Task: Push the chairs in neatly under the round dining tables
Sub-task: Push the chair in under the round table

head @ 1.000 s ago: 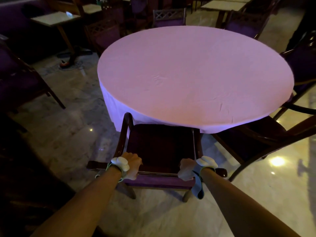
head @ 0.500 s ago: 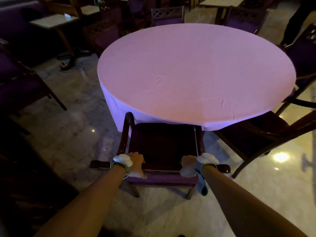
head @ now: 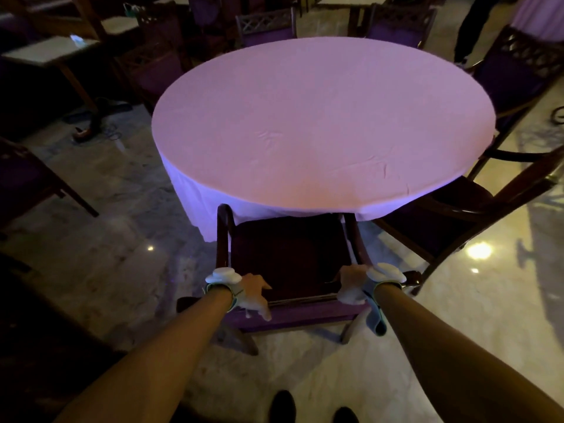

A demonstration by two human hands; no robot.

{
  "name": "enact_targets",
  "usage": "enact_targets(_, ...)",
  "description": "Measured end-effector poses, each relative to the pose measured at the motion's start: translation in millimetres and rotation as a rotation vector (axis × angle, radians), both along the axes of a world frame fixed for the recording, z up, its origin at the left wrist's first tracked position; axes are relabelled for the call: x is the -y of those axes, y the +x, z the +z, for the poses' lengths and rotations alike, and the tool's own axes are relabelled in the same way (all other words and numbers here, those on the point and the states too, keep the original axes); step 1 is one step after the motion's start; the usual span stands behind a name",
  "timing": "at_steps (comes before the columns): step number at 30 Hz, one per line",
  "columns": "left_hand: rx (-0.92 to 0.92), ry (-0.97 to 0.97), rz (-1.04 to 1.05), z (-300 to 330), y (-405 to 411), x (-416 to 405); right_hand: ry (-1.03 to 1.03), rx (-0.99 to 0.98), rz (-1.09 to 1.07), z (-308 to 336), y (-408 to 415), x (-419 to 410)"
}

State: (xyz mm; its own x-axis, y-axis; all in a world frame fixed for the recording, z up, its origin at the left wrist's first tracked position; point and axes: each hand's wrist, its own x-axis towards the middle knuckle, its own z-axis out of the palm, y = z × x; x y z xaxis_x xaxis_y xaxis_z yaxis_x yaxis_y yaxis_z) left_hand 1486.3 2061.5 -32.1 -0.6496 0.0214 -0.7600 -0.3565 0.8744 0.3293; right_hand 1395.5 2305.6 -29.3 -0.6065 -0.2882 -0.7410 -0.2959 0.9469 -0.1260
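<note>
Chair [head: 290, 254] backrest gripped by left hand [head: 251, 293] and right hand [head: 351, 288].

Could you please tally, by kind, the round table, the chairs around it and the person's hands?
Round table with tablecloth: 1
Held chair: 1
Other chairs around the table: 5
Hands, left hand and right hand, both on the held chair's back: 2
Total: 9
</note>
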Motion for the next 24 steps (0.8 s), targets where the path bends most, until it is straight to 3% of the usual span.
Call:
enact_targets(4, -0.04, -0.05, -0.054, -1, 3, 5, -0.02, -0.217, 0.015, 0, 10, -1)
enact_targets(9, -0.416, -0.365, -0.081, -21, 24, -2, -0.041, -0.373, 0.011, -10, 17, -9)
enact_targets(24, -0.431, -0.54, -0.259, -11, -16, 53, -0.195, -0.376, -0.093, -8, 7, 36)
